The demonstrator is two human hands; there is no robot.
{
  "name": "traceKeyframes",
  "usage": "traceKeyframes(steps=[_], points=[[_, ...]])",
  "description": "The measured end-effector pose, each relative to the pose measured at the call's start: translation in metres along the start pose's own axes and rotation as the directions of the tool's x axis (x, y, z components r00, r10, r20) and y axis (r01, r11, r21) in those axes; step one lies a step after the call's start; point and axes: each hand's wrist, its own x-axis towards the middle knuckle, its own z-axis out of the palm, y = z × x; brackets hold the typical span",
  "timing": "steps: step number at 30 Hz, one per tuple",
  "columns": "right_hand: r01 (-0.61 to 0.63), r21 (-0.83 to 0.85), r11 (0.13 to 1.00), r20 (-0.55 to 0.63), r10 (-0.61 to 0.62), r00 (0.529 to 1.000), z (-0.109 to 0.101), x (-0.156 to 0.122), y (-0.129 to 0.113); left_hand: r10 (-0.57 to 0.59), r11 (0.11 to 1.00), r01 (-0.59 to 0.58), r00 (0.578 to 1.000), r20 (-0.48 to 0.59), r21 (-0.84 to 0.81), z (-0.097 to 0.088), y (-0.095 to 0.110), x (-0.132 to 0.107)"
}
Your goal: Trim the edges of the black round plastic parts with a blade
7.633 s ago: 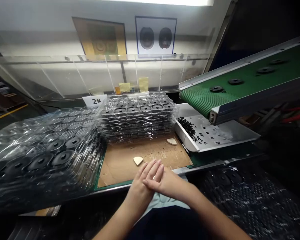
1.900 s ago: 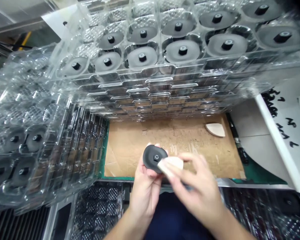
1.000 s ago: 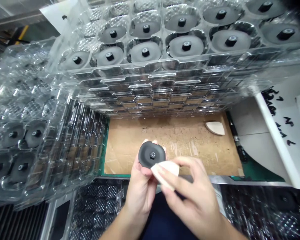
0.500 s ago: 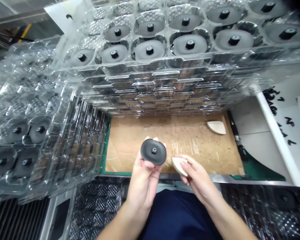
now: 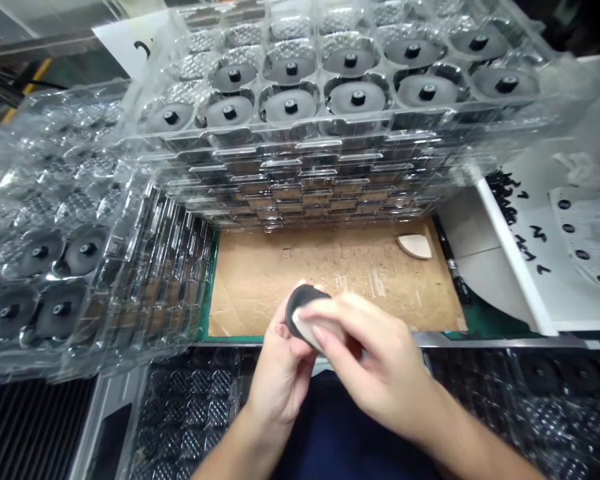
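Clear, glossy plastic trays [image 5: 280,163]; scuffed, matt cardboard [image 5: 260,267]; smooth, matt black disc [image 5: 305,294], perhaps plastic; matt, pale wedge [image 5: 416,247]; metal desk edge [image 5: 480,341] with a dull sheen

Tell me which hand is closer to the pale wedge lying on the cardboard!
Right. The right hand is on the person's side of that wedge, not touching it; the left hand, holding the black part, is farther away, toward its left.

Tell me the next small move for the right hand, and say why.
Probably a short, light wipe of the pale pad along the black oval part: the right hand pinches the pad, apparently against the part's face, while the left hand supports the part.
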Motion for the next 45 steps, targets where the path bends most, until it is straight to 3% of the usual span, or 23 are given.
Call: traceKeyframes(steps=[3,4,7,9,11,14,18,21,22,24,26,28,30,31,33,36,38,40,43,45], points=[[-0.214,0.062,0.975,0.192,0.199,0.961,-0.002,-0.029,0.022,0.056,0.998,-0.057,0.997,-0.055,-0.026,-0.007,0.009,-0.002],[-0.289,0.051,0.956,0.189,0.274,0.943,-0.004,-0.037,0.030,0.077,0.996,-0.079,0.995,-0.063,-0.032,-0.009,0.012,-0.002],[-0.411,0.034,0.911,-0.012,0.412,0.911,-0.011,-0.049,0.037,0.080,0.996,-0.081,0.996,-0.042,-0.031,-0.009,0.015,-0.003],[-0.348,0.035,0.937,-0.095,0.350,0.932,-0.014,-0.044,0.025,0.069,0.997,-0.070,0.997,-0.013,-0.037,-0.007,0.013,-0.005],[-0.182,0.017,0.983,-0.128,0.182,0.975,-0.012,-0.031,0.007,0.075,0.996,-0.074,0.997,0.015,-0.039,-0.005,0.009,-0.009],[0.076,-0.003,0.997,-0.066,-0.076,0.995,-0.004,-0.010,-0.013,0.068,0.998,-0.068,0.997,0.037,0.000,-0.005,0.005,-0.014],[0.074,-0.027,0.997,0.150,-0.069,0.986,0.004,0.003,-0.018,0.034,0.999,-0.034,0.999,0.000,0.035,-0.009,0.003,-0.018],[0.063,-0.014,0.998,0.035,-0.063,0.997,0.003,-0.004,-0.015,0.025,1.000,-0.025,1.000,0.016,0.010,-0.009,0.003,-0.017],[0.017,0.035,0.999,0.048,-0.018,0.999,0.002,-0.010,-0.012,0.014,1.000,-0.014,0.999,0.038,-0.001,-0.009,0.003,-0.017],[-0.191,0.185,0.964,0.247,0.142,0.959,-0.002,-0.027,0.002,-0.002,0.999,0.005,0.997,0.078,-0.034,-0.009,0.006,-0.017],[-0.471,0.275,0.838,0.442,0.325,0.836,-0.007,-0.047,0.022,0.001,0.997,0.007,0.995,0.096,-0.077,-0.011,0.009,-0.017],[-0.653,0.304,0.694,0.381,0.540,0.751,-0.011,-0.065,0.043,0.010,0.995,-0.001,0.996,0.091,-0.101,-0.012,0.011,-0.018],[-0.695,0.308,0.650,0.222,0.661,0.716,-0.013,-0.075,0.053,-0.003,0.996,0.010,0.996,0.084,-0.089,-0.012,0.013,-0.019],[-0.675,0.288,0.679,0.159,0.661,0.733,-0.014,-0.076,0.052,-0.008,0.997,0.015,0.996,0.084,-0.080,-0.010,0.013,-0.020],[-0.556,0.220,0.801,0.042,0.562,0.826,-0.014,-0.069,0.037,-0.014,0.998,0.019,0.995,0.095,-0.059,-0.007,0.012,-0.021],[-0.243,0.094,0.965,-0.111,0.253,0.961,-0.009,-0.044,0.004,-0.015,0.999,0.020,0.994,0.112,-0.044,-0.003,0.009,-0.023],[-0.021,0.006,1.000,-0.158,0.022,0.987,-0.005,-0.025,-0.011,-0.022,0.999,0.024,0.997,0.079,-0.027,-0.004,0.006,-0.025],[0.078,-0.078,0.994,-0.088,-0.085,0.992,-0.003,-0.011,-0.016,-0.030,1.000,0.030,0.998,0.058,0.004,-0.008,0.001,-0.026],[0.046,-0.114,0.992,0.156,-0.028,0.987,-0.005,0.000,-0.010,-0.077,0.997,0.075,0.991,0.107,0.030,-0.016,-0.005,-0.027],[0.085,-0.092,0.992,0.186,-0.066,0.980,-0.006,-0.002,-0.004,-0.089,0.996,0.089,0.989,0.122,0.009,-0.018,-0.006,-0.026]])
